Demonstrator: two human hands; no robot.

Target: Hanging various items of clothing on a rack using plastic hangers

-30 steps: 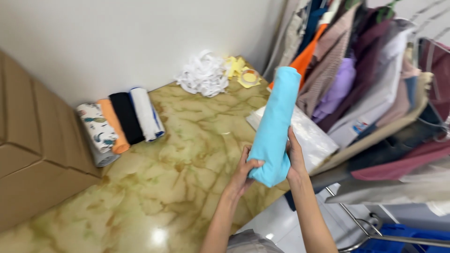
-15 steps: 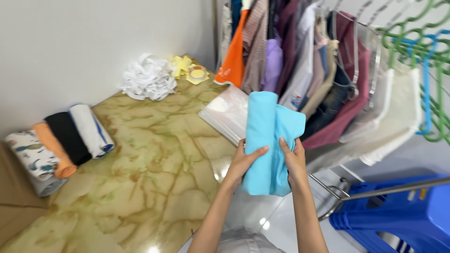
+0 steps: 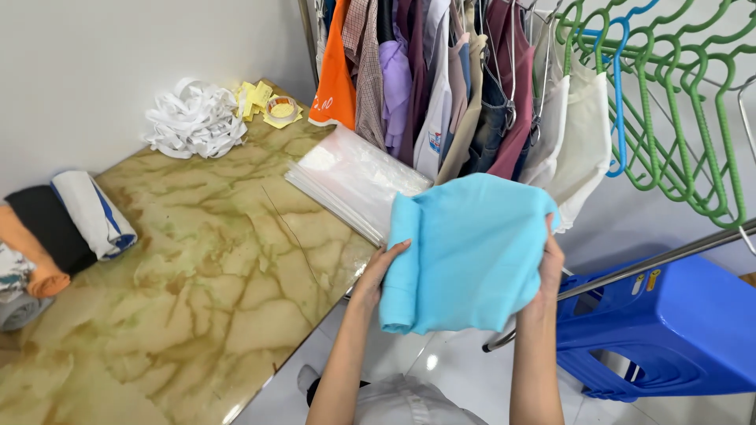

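So the light blue cloth is up in the air between both hands, just off the edge of the marble-look table and in front of the hanging clothes. It's half opened out, with one rolled or folded edge running down its left side. The left hand has fingers curled onto that rolled edge, thumb side hidden behind the fabric. The right hand pinches the upper right corner, fingers closed on cloth, mostly tucked behind it.

What could go wrong, imo: the grip is only on the two sides, so the loose bottom could sag or slip down toward the floor. It's also close to the rack, so a corner might snag on a garment or the metal bar.

Hard to tell: what the cloth actually is (shirt? towel?), and most of both palms. The stack of clear plastic bags is partly covered by the cloth, and the rolled fabrics get cut off at the left edge.
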